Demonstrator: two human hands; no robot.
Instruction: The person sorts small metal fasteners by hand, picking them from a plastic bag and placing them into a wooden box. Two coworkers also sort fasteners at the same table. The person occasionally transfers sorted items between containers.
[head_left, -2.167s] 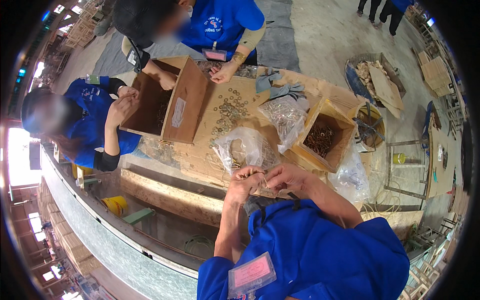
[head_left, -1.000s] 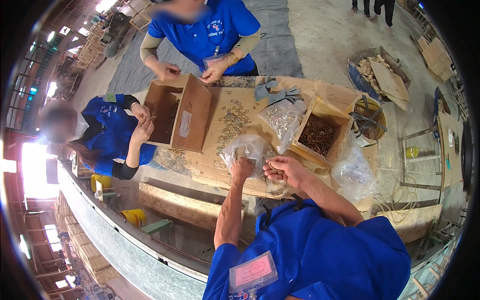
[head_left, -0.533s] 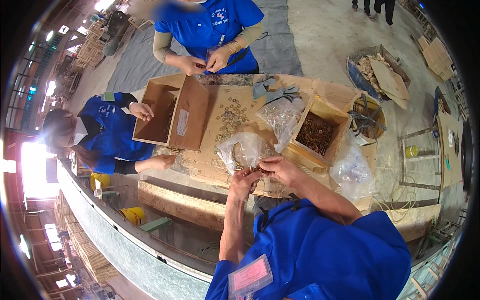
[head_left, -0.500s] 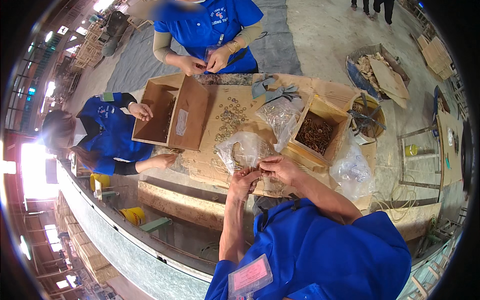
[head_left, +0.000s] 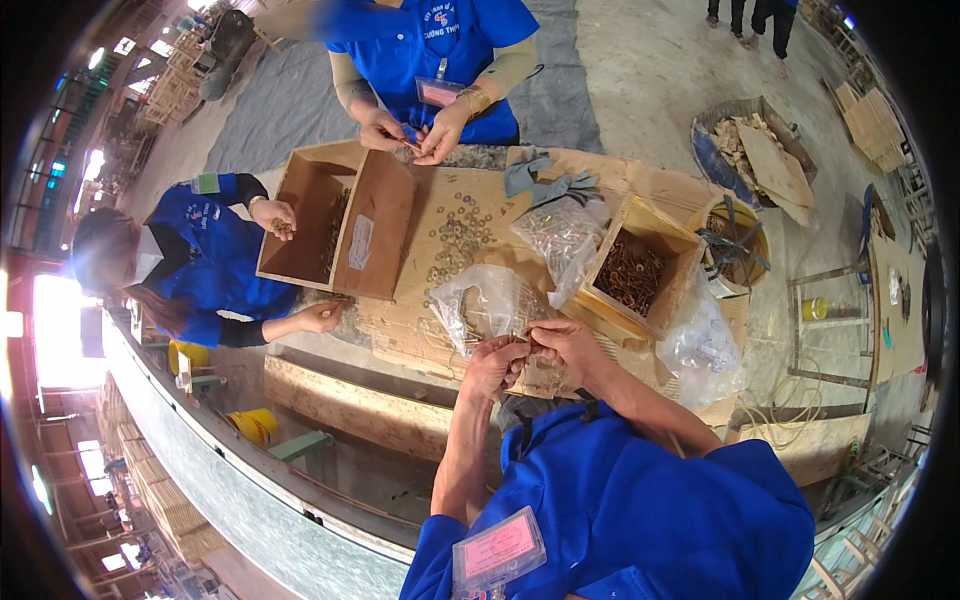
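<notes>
My left hand (head_left: pixel 493 368) is closed in a loose fist over the near edge of the cardboard-covered table, with thin brownish bolts partly showing between its fingers. Meeting its fingertips, my right hand (head_left: pixel 567 350) makes a pinch; whatever sits between that thumb and finger is too small to make out. Just beyond both hands lies a clear plastic bag (head_left: pixel 487 297), crumpled and open. Many flat metal washers (head_left: pixel 462 235) are spread on the cardboard (head_left: pixel 425 215) farther off. To the right, a wooden box (head_left: pixel 662 312) holds a heap of rust-brown bolts (head_left: pixel 628 275).
Grey gloves (head_left: pixel 550 182) and a bag of metal hardware (head_left: pixel 562 228) lie at the back. A larger wooden box (head_left: pixel 385 225) stands left. One co-worker (head_left: pixel 420 95) works across the table, another (head_left: pixel 205 255) at the left. A bucket (head_left: pixel 742 250) stands right.
My hands stay together and have shifted very slightly right. The co-worker at the left has turned up a hand holding small pieces; the one across has lowered both hands a little.
</notes>
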